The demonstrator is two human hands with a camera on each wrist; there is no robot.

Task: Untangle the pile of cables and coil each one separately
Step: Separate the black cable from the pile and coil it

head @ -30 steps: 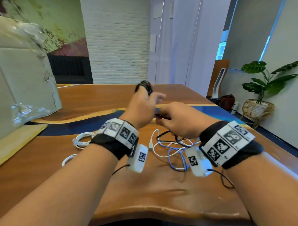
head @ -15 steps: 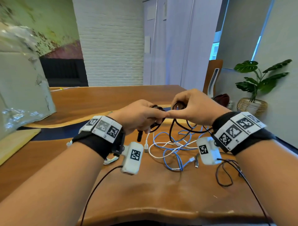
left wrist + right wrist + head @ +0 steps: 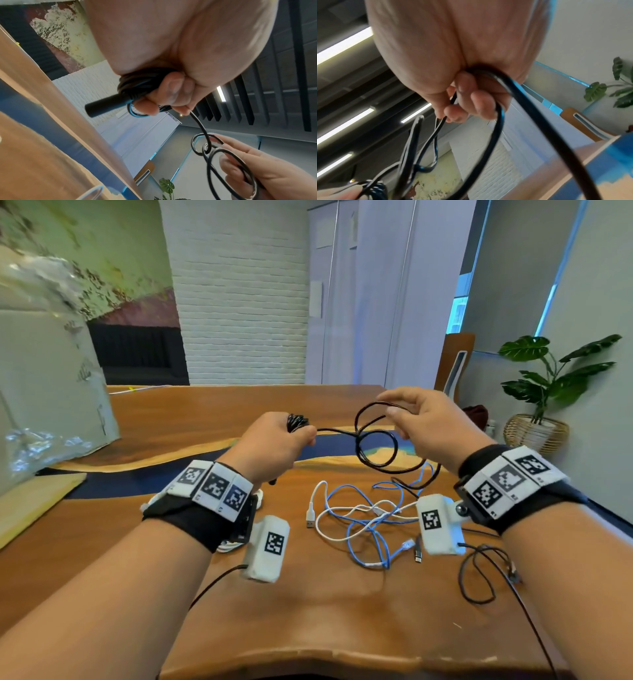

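Note:
My left hand [image 3: 277,440] grips a wound bundle of the black cable [image 3: 297,421] above the table; in the left wrist view the coil [image 3: 137,82] and its black plug [image 3: 106,104] poke out of the fist. From there the black cable [image 3: 376,446] runs right in two loose loops to my right hand [image 3: 418,419], which pinches the upper loop between thumb and fingers [image 3: 458,113]. Its tail drops to the table. Below lie a tangled blue cable [image 3: 363,539] and white cable [image 3: 329,515].
A coiled white cable [image 3: 226,546] lies partly hidden under my left wrist. A thin black wrist-camera lead [image 3: 479,577] loops at the right. A foil-wrapped board [image 3: 44,392] leans at the left. The wooden table [image 3: 325,628] has its front edge close to me.
Both hands have risen and drawn apart. The right hand has pulled out a length of the black cable into loops; the left hand still holds the wound bundle.

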